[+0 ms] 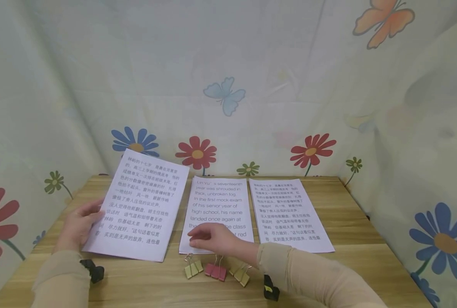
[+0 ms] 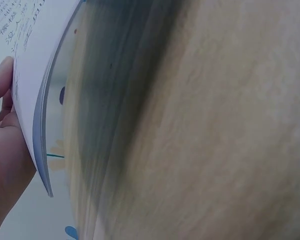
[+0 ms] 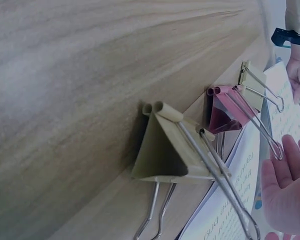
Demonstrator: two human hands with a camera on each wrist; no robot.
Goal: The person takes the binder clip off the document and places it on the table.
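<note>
My left hand grips the left edge of a stack of printed sheets, raised and tilted above the table. The left wrist view shows the thumb on the printed face. My right hand hovers over the lower part of an English-text stack, fingers loosely bent and holding nothing. Just below that hand lie three binder clips: a yellow-green one, a pink one and another yellowish one. In the right wrist view, the fingers are near the pink clip's wire handle; contact is unclear.
A third printed stack lies at the right of the wooden table. Black bands sit at both cuffs, the left one hanging below the wrist. A flower-patterned cloth encloses the table at the back and sides.
</note>
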